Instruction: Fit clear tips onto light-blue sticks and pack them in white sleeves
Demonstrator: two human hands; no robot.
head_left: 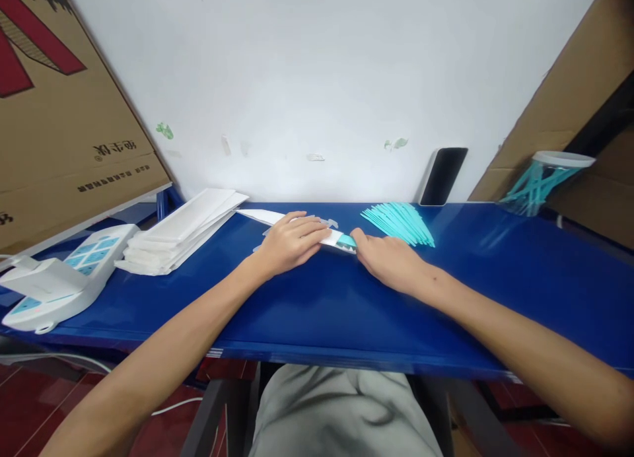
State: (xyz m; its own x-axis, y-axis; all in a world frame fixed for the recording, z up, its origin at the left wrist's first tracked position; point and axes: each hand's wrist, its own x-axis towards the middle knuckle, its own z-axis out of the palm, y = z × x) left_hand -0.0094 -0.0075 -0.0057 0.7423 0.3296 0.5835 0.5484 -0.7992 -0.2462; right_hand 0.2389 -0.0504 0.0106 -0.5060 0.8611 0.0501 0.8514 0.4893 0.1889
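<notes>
A slim white paper box (265,216) lies slantwise on the blue table, its right end gaping. Across its top rests my left hand (291,247), fingers long and slightly bent over the box, thumb out of sight. Teal sticks (347,240) show inside the mouth of the box. My right hand (389,259) is closed at that mouth, thumb and finger against the teal ends; its other fingers are curled under and partly hidden. Just behind it, a fanned pile of thin teal sticks (402,223) lies near the wall. Clear plastic film (324,222) peeks out by my left fingers.
Flat white boxes (185,222) are stacked at the left, beside a white power strip (116,239) with a plugged-in adapter (47,279). A dark phone (444,176) leans on the wall. Farther right, a clear cup (537,186) holds teal sticks. Cardboard (74,133) stands at left.
</notes>
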